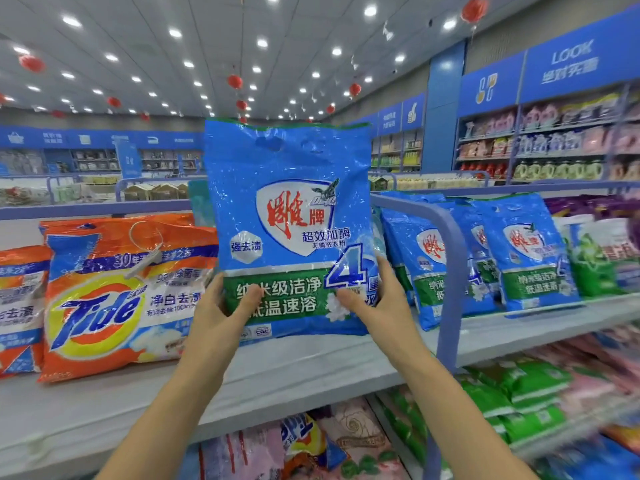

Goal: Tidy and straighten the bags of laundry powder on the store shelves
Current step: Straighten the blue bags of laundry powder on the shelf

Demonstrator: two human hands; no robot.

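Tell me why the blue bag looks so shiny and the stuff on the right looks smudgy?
Head view: ceiling lights glint off the crinkly plastic of the blue bag, sharp between the left hand and right hand; same view, the wall shelves at the right are blurred, and the wide lens makes the blue pillar lean.

Blue bag [287, 216]: glossy bright blue, white shield with red characters, green band with white characters, white flower, blue 4 edged white, thin green top edge. Tide bag [117, 299]: orange, yellow-and-orange bullseye, blue logo letters, white patch low down. Side bags [526, 251]: same blue, white and green print. Green bag [602, 258]: green and white. Shelf [277, 368]: pale grey-white. Rail [450, 271]: lavender-blue. Lower bags [519, 386]: green. Pink bags [595, 372]: pale pink. Signs [571, 60]: blue, white lettering. Lanterns [235, 81]: red.
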